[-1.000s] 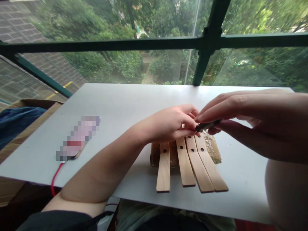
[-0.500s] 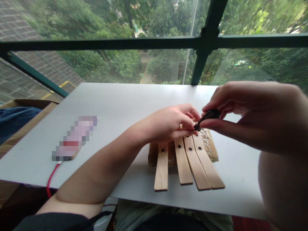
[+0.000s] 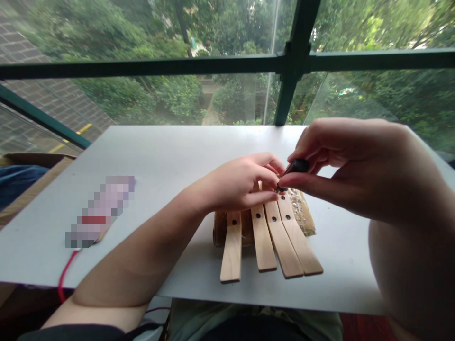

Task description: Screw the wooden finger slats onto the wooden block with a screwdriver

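Several flat, pale wooden slats with dark round spots lie side by side across a brown block, their lower ends sticking out towards me. Over the slats' upper ends is my left hand, fingers curled together, and what its fingertips hold is hidden. My right hand comes in from the right and pinches a small tool with a black handle between thumb and fingers. The tool slants down to the left, its dark lower end right at my left fingertips. Whether that end touches a slat I cannot tell.
The white table stands against a green-framed window. On its left lies a pixelated, phone-like object with a red cable hanging over the edge. A cardboard box with blue cloth is beyond the left edge.
The whole view has shifted slightly, so table, slats and hands appear further left. My right hand has turned the tool a little; my left hand stays in place over the slats.
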`<state>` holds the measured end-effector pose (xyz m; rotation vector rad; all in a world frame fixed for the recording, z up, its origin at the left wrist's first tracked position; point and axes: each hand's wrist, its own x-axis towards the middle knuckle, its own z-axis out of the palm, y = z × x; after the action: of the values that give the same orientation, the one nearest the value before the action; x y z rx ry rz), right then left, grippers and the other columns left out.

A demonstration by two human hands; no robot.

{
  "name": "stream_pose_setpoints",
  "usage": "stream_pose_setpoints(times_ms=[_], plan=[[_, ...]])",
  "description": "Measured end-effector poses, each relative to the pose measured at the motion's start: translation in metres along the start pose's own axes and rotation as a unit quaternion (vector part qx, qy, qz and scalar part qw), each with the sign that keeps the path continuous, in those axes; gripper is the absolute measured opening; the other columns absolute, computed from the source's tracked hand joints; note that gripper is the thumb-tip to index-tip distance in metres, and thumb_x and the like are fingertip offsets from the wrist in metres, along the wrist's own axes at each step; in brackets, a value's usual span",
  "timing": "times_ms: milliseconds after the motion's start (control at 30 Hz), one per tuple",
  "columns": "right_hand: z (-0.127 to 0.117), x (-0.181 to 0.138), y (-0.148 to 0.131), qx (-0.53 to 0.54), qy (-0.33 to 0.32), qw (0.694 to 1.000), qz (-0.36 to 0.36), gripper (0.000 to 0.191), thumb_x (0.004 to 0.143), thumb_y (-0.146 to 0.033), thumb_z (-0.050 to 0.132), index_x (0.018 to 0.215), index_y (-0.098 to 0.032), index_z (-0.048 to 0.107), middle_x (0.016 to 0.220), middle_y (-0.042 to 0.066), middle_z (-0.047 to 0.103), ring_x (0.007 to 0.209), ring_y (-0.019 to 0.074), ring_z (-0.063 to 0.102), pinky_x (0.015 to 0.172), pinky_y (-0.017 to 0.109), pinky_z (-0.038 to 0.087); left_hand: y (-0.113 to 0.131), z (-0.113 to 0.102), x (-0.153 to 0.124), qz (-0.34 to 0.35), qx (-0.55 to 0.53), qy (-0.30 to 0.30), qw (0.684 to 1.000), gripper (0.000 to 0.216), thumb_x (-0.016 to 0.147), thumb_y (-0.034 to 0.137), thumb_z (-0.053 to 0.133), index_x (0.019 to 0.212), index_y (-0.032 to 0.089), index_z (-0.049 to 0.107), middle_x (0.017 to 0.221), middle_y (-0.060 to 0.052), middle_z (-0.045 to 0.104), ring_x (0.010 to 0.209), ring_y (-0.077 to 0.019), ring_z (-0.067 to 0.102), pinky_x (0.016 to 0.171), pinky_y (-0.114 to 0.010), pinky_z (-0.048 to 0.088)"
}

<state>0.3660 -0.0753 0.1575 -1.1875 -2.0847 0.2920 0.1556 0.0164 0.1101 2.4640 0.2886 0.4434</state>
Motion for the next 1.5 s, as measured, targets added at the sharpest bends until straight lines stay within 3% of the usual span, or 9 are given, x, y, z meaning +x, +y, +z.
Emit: stream_pose_setpoints(times_ms=[533,667,833,1000,1200,1500], plan=[[0.004,0.003,0.003,0.015,0.007,1.0,-0.012,0.021,0.086,-0.034,0.078,0.084,-0.022,0.06,0.074,0.0,0.064,0.065,0.0153,0.058,0.058,0.031,0.044,-0.004,-0.001,-0.001,0.036,0.005,0.009,0.999,0.013,0.097,0.022,0.063,0.1,0.018,0.075,0.12,-0.006,0.067,0.108,-0.0133,0.063,0.098,-0.024,0.052],[-0.003,0.004,0.0,0.02,-0.051,0.995,-0.082,0.015,0.086,-0.027,0.075,0.095,-0.021,0.065,0.084,0.001,0.07,0.07,0.0145,0.063,0.063,0.029,0.05,-0.005,-0.002,-0.002,0.033,0.038,-0.001,0.999,0.016,0.098,0.025,0.062,0.101,0.019,0.076,0.121,-0.007,0.068,0.107,-0.0142,0.065,0.096,-0.025,0.053],[-0.01,0.002,0.001,0.01,-0.116,0.987,-0.112,0.031,0.085,-0.011,0.066,0.115,-0.021,0.067,0.104,0.003,0.075,0.087,0.0163,0.069,0.076,0.03,0.053,-0.008,-0.003,-0.003,0.032,0.068,-0.011,0.997,0.022,0.099,0.032,0.059,0.107,0.023,0.077,0.118,-0.005,0.07,0.108,-0.016,0.066,0.096,-0.026,0.053],[-0.006,0.002,0.005,0.0,-0.101,0.989,-0.106,0.022,0.092,-0.016,0.062,0.112,-0.021,0.07,0.095,0.002,0.076,0.08,0.0143,0.069,0.07,0.028,0.05,-0.009,-0.002,-0.002,0.053,0.062,-0.001,0.997,0.021,0.099,0.033,0.061,0.102,0.022,0.078,0.111,-0.005,0.069,0.101,-0.0131,0.065,0.093,-0.021,0.053],[-0.005,0.004,0.004,-0.006,-0.079,0.993,-0.082,0.009,0.089,-0.019,0.067,0.098,-0.02,0.069,0.084,0.001,0.071,0.071,0.0125,0.064,0.064,0.028,0.048,-0.007,-0.002,-0.001,0.029,0.041,-0.008,0.999,0.018,0.099,0.028,0.061,0.099,0.022,0.078,0.118,-0.005,0.068,0.104,-0.0133,0.064,0.097,-0.023,0.052],[-0.002,0.004,0.002,-0.004,-0.057,0.998,-0.038,0.014,0.084,-0.027,0.076,0.085,-0.021,0.064,0.072,-0.002,0.065,0.06,0.0114,0.055,0.053,0.028,0.042,-0.005,-0.001,-0.002,0.025,0.018,-0.004,1.0,0.016,0.097,0.023,0.062,0.095,0.021,0.078,0.121,-0.006,0.067,0.103,-0.0128,0.064,0.096,-0.024,0.053]])
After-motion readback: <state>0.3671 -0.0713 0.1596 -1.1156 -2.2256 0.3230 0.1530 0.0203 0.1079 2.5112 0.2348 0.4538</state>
